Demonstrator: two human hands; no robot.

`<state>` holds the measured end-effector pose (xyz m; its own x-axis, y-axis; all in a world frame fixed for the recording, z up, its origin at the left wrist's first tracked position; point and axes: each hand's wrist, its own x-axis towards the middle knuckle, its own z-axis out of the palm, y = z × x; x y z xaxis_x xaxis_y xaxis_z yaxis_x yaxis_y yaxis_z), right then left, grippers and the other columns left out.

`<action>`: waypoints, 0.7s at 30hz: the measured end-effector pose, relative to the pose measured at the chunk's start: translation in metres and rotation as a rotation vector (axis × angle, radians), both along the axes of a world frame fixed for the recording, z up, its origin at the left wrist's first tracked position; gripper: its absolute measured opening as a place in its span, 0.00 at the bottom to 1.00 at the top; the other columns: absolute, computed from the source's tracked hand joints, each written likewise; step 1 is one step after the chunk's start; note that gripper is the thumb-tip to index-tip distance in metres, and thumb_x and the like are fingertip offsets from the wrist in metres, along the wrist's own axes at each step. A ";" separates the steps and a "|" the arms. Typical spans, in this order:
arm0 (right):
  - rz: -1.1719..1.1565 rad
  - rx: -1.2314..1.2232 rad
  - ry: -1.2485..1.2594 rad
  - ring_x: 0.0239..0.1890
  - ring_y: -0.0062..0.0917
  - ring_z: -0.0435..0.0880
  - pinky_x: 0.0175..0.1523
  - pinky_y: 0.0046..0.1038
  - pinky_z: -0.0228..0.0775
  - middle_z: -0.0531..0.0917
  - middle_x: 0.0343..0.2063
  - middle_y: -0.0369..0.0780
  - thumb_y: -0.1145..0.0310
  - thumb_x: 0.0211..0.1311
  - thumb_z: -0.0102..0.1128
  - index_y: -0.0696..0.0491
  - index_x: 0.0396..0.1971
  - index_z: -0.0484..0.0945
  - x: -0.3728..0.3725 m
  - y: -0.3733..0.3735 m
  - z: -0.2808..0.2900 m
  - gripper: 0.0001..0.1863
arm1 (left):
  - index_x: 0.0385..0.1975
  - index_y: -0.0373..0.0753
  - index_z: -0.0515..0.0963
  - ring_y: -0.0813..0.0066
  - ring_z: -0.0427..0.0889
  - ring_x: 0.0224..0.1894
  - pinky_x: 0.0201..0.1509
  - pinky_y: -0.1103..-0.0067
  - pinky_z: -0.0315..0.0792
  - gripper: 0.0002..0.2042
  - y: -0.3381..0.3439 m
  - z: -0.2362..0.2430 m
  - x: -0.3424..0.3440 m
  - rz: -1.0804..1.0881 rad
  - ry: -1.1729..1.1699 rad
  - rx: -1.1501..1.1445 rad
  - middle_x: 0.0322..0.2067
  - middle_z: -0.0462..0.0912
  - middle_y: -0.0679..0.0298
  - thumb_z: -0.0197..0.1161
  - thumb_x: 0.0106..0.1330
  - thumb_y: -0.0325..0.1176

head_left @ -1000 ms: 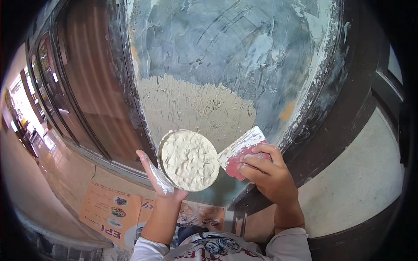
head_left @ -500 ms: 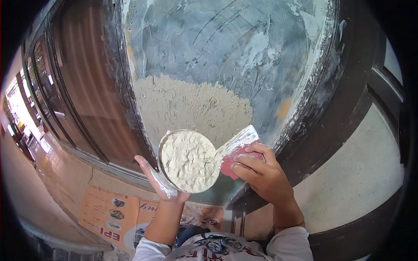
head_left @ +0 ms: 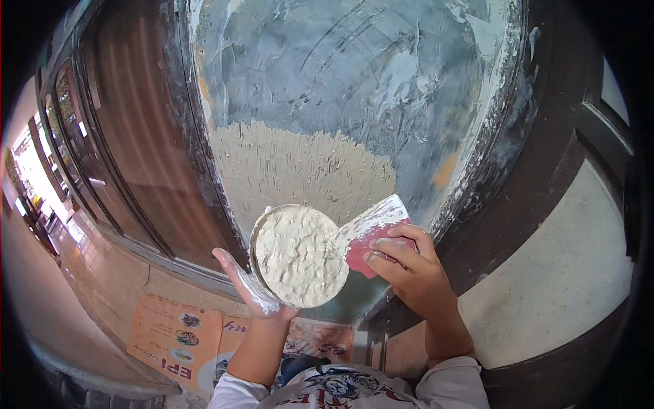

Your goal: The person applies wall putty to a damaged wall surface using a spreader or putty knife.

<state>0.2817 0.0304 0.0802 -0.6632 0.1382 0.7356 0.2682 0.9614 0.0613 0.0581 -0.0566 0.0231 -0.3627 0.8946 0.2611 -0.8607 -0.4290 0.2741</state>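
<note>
On my left palm, with thumb stuck out and smeared white, rests a round tub of lumpy cream paste (head_left: 297,259); my left hand (head_left: 257,290) supports it from below. My right hand (head_left: 412,276) grips a pink scraper (head_left: 368,249) with a white-smeared blade, its lower corner at the tub's right rim, seemingly in the paste's edge. Beyond both is a blue-grey wall panel (head_left: 354,75) with streaky patches, its lower part coated in rough beige paste (head_left: 286,163).
Dark-framed glass panels (head_left: 136,129) curve along the left, with a bright opening (head_left: 37,170) farther off. A dark frame with a pale inset (head_left: 545,266) is on the right. Orange printed sheets (head_left: 170,344) lie on the floor below.
The tub and my left hand have shifted slightly down. The scraper moved a little leftward against the tub's rim. The view has shifted slightly.
</note>
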 end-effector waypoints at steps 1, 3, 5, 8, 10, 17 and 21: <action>-0.003 0.004 0.005 0.53 0.42 0.79 0.53 0.38 0.79 0.84 0.47 0.38 0.77 0.46 0.69 0.50 0.44 0.85 0.000 0.001 -0.001 0.20 | 0.73 0.39 0.62 0.50 0.70 0.69 0.72 0.55 0.67 0.56 0.000 -0.002 0.000 0.002 0.001 -0.001 0.71 0.66 0.52 0.39 0.58 0.85; -0.008 0.000 0.003 0.53 0.42 0.79 0.53 0.37 0.79 0.84 0.48 0.38 0.77 0.46 0.69 0.50 0.44 0.85 -0.001 0.002 -0.003 0.20 | 0.73 0.39 0.62 0.50 0.71 0.69 0.72 0.55 0.67 0.56 0.001 -0.004 0.000 -0.039 0.000 0.047 0.71 0.66 0.52 0.39 0.58 0.85; -0.017 -0.004 0.001 0.53 0.42 0.79 0.53 0.37 0.79 0.84 0.48 0.37 0.77 0.46 0.69 0.50 0.44 0.85 -0.001 0.002 -0.003 0.20 | 0.73 0.39 0.62 0.50 0.71 0.69 0.72 0.55 0.67 0.56 0.001 -0.001 0.002 -0.030 -0.017 0.030 0.71 0.66 0.51 0.40 0.58 0.85; -0.007 -0.003 0.012 0.53 0.42 0.78 0.53 0.37 0.79 0.84 0.48 0.37 0.77 0.46 0.69 0.50 0.44 0.85 -0.001 0.003 -0.003 0.20 | 0.72 0.38 0.62 0.50 0.71 0.68 0.72 0.55 0.67 0.56 -0.001 -0.002 0.000 -0.054 -0.037 0.046 0.70 0.67 0.51 0.40 0.58 0.84; 0.000 0.033 0.035 0.53 0.42 0.78 0.53 0.36 0.80 0.84 0.48 0.37 0.77 0.46 0.69 0.50 0.43 0.86 0.001 0.002 -0.004 0.20 | 0.72 0.38 0.62 0.50 0.71 0.68 0.72 0.55 0.67 0.56 0.000 -0.004 -0.001 -0.098 -0.043 0.081 0.70 0.67 0.50 0.39 0.58 0.84; 0.014 0.016 0.071 0.52 0.41 0.78 0.54 0.37 0.79 0.84 0.47 0.36 0.77 0.47 0.69 0.50 0.43 0.86 0.004 -0.004 -0.005 0.19 | 0.72 0.37 0.62 0.49 0.71 0.68 0.72 0.54 0.67 0.57 0.000 -0.006 -0.002 -0.035 -0.025 0.030 0.70 0.67 0.50 0.40 0.57 0.85; -0.052 -0.006 0.110 0.50 0.38 0.80 0.54 0.36 0.77 0.86 0.43 0.35 0.80 0.41 0.70 0.46 0.41 0.88 0.005 -0.006 -0.003 0.22 | 0.72 0.38 0.62 0.48 0.70 0.68 0.72 0.54 0.67 0.57 0.002 -0.005 0.001 -0.070 -0.085 0.083 0.70 0.66 0.50 0.40 0.57 0.85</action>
